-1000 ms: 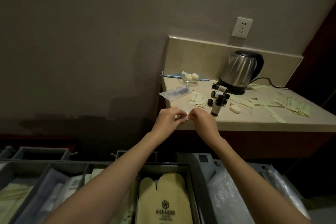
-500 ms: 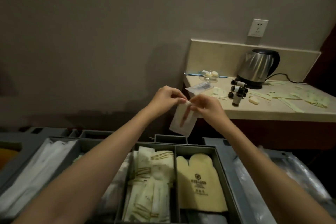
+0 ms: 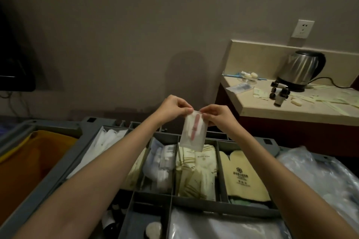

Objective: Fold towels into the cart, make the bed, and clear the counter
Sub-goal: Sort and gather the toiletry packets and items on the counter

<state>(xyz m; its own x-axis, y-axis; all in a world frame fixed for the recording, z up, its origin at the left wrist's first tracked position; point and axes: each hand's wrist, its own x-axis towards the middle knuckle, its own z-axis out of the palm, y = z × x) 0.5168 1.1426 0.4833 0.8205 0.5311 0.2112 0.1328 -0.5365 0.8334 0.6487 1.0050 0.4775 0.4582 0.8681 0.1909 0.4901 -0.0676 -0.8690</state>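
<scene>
Pinched at its top corners by left hand (image 3: 173, 108) and right hand (image 3: 218, 115): small translucent plastic pouch (image 3: 193, 132), seemingly light, limp, over grey compartmented cart (image 3: 221, 142).

Clear packet (image 3: 192, 132) is showing a pink-red strip inside, poss. a comb. Grey cart tray (image 3: 196, 202) is holding cream sachets (image 3: 196, 170) w/ gold stripes, pale yellow slippers (image 3: 244, 176) w/ a black logo, white wrapped pkgs (image 3: 101, 147). Orange bag (image 3: 29, 163) is glowing at left. Steel kettle (image 3: 301, 68) w/ black handle is sitting on beige counter (image 3: 291, 110).
</scene>
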